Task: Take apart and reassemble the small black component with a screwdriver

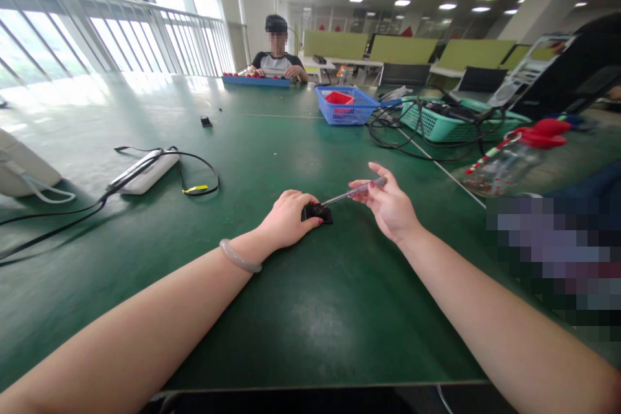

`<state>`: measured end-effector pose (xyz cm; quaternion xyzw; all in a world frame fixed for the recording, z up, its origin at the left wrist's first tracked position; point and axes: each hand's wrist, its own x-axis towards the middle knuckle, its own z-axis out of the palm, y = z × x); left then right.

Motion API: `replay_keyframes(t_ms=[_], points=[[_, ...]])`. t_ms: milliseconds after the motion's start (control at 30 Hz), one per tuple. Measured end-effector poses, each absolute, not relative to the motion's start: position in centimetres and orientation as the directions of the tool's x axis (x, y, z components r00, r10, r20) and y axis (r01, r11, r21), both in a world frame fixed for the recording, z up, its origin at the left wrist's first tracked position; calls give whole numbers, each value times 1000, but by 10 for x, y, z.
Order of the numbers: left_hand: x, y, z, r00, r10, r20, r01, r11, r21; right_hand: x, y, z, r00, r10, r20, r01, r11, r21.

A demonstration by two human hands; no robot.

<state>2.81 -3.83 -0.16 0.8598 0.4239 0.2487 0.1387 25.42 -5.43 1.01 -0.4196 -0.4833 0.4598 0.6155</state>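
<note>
My left hand rests on the green table with its fingers curled over a small black part, pinning it down. My right hand pinches a thin screwdriver with a clear handle. The tool slants down to the left and its tip meets the black part. A pale bangle sits on my left wrist.
A white power strip with black cables lies at the left. A blue basket and a green basket of cables stand further back, a clear bottle with a red lid at the right. Another person sits at the far end.
</note>
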Motion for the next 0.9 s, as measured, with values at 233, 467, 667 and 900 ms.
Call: replay_keyframes(t_ms=[233,467,667,900], points=[[28,-38,-2,516,797,314,659,-604,449,256,-53,9,149,963,225,-107,242,-964],[28,-39,0,520,797,308,658,-603,451,258,-49,4,211,959,190,-129,220,-967],[28,-39,0,522,793,313,651,-608,454,260,-47,3,223,966,132,-184,174,-967],[28,-39,1,527,794,302,656,-606,449,258,-49,5,211,970,120,-155,154,-976]])
